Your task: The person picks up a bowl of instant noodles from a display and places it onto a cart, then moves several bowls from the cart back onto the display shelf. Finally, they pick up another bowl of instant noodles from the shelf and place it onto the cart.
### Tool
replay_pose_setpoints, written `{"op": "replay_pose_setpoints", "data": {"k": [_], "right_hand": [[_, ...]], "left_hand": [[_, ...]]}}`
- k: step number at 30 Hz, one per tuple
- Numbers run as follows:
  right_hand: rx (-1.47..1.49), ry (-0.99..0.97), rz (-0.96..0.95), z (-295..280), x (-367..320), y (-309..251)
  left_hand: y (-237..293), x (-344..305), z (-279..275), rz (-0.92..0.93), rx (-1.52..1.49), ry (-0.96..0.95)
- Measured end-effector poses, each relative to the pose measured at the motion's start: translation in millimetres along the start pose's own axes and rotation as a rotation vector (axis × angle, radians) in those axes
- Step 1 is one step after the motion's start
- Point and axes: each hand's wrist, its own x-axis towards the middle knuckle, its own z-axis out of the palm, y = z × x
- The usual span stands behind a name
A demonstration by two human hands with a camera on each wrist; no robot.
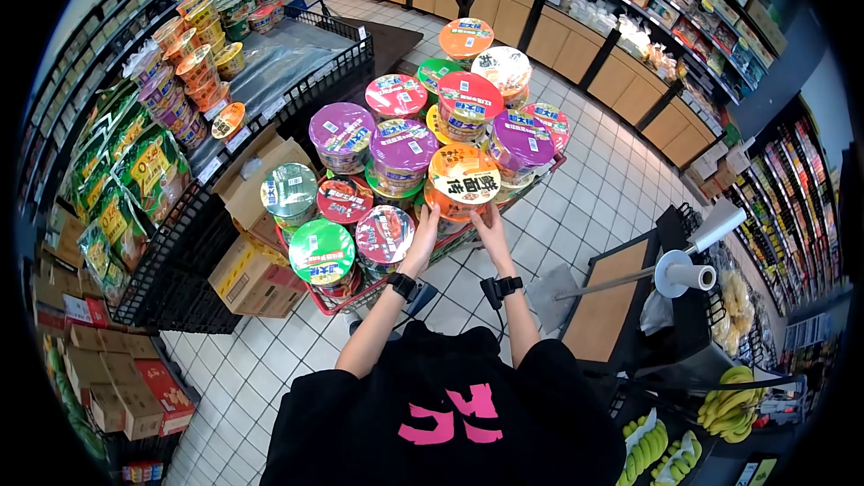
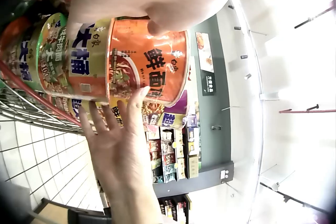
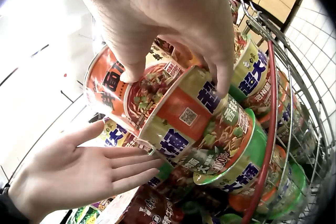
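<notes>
An orange-lidded instant noodle tub (image 1: 462,176) sits at the near side of a heap of tubs in a shopping cart. My left hand (image 1: 423,241) and right hand (image 1: 491,236) touch it from opposite sides. Straight left fingers (image 3: 134,166) lie along its side in the right wrist view, palm showing. In the left wrist view, my right thumb (image 2: 137,100) rests against the orange wall and the other fingers spread over the tub below (image 2: 86,66). Purple-lidded tubs (image 1: 405,146) stand right behind, and a dark red-lidded tub (image 1: 385,232) sits near my left hand.
The cart's red rim (image 3: 270,103) and wire side run close by the tubs. Cardboard boxes (image 1: 261,274) and a black display stand (image 1: 315,81) with more tubs are on the left. A roll-bag stand (image 1: 675,274) and bananas (image 1: 729,405) stand right.
</notes>
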Motion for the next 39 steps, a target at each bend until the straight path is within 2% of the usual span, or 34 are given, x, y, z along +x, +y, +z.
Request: {"op": "replay_pose_setpoints", "data": {"k": [2, 4, 6, 8, 9, 10, 11, 14, 18, 23, 26, 29, 35, 39], "right_hand": [[0.023, 0.024, -0.036, 0.5, -4.0, -0.1], [-0.03, -0.003, 0.045, -3.2, -10.7, -7.9], [-0.013, 0.006, 0.023, -6.2, -16.7, 2.5], [-0.123, -0.059, 0.215, -14.2, -25.5, 6.2], [-0.122, -0.077, 0.212, -17.5, -28.6, 8.5], [-0.277, -0.136, 0.261, -21.0, -32.3, 12.1], [-0.433, -0.194, 0.308, -22.6, -35.0, 16.3], [-0.576, -0.357, 0.301, -14.2, -46.8, 12.8], [-0.45, -0.515, 0.409, 12.2, -53.2, 5.0], [-0.383, -0.624, 0.376, 61.9, -63.6, -21.9], [-0.296, -0.657, 0.347, 87.2, -64.7, -27.7], [-0.286, -0.613, 0.237, 106.1, -70.2, -29.6], [-0.247, -0.615, 0.275, 162.9, -99.7, -52.1], [-0.227, -0.618, 0.266, 210.2, -124.3, -56.4]], "left_hand": [[-6.2, -4.5, -5.5, -0.037, 0.036, 0.033], [3.3, -23.0, -15.9, -0.014, 0.017, -0.098], [16.1, -39.8, -30.3, -0.043, 0.048, -0.097], [26.6, -60.7, -45.3, -0.064, 0.038, -0.182], [27.7, -70.7, -52.2, -0.059, 0.014, -0.128], [39.7, -82.3, -58.0, -0.1, -0.02, -0.106], [33.6, -87.0, -70.9, -0.075, -0.033, -0.088], [33.5, -115.8, -95.9, -0.002, -0.068, 0.022], [16.2, -144.3, -131.7, -0.042, -0.131, 0.143], [-2.5, -186.6, -174.9, -0.032, -0.339, 0.214], [-7.4, -214.0, -201.5, -0.025, -0.319, 0.225], [-20.6, -240.2, -229.0, -0.012, -0.341, 0.301], [-41.4, -306.4, -287.5, -0.033, -0.42, 0.469], [-45.5, -348.8, -323.4, -0.038, -0.44, 0.493]]}}
